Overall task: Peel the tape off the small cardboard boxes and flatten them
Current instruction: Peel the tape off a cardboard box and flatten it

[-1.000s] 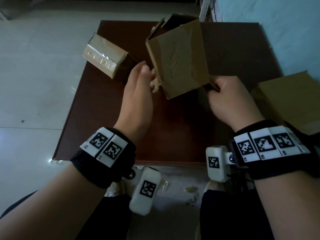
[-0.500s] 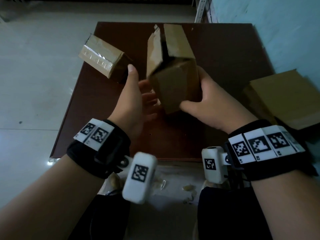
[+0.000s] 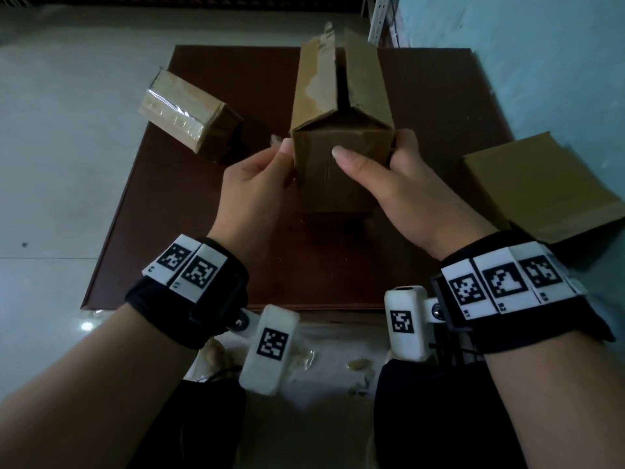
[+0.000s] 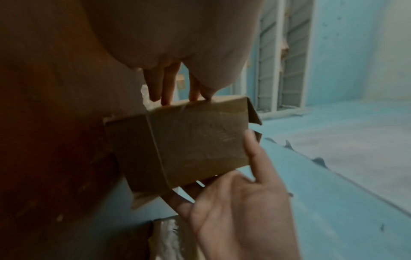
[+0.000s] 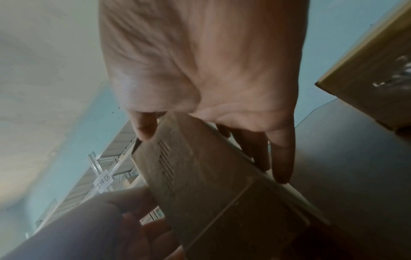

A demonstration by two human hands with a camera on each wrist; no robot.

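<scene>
I hold a small brown cardboard box [image 3: 341,130] above the dark table [image 3: 189,252], its top flaps parted along the middle seam with torn tape remnants [image 3: 324,35]. My right hand [image 3: 382,170] grips the near end, thumb on the front face and fingers round the right side. My left hand [image 3: 260,174] pinches the box's near left edge. In the left wrist view the box [image 4: 195,140] sits between the left fingers [image 4: 164,86] above and the right hand [image 4: 240,211] below. The right wrist view has the box [image 5: 211,186] under the right palm. A second taped box [image 3: 186,113] lies at the table's far left.
A flat sheet of cardboard [image 3: 541,187] lies at the right, past the table's edge, against a blue wall [image 3: 541,62]. Pale floor tiles [image 3: 61,164] surround the table on the left. Small scraps [image 3: 358,363] lie on the floor near my knees.
The box has turned so its parted top flaps face up and away. My right hand shifted to the near end, and my left hand closed in and now pinches the left edge.
</scene>
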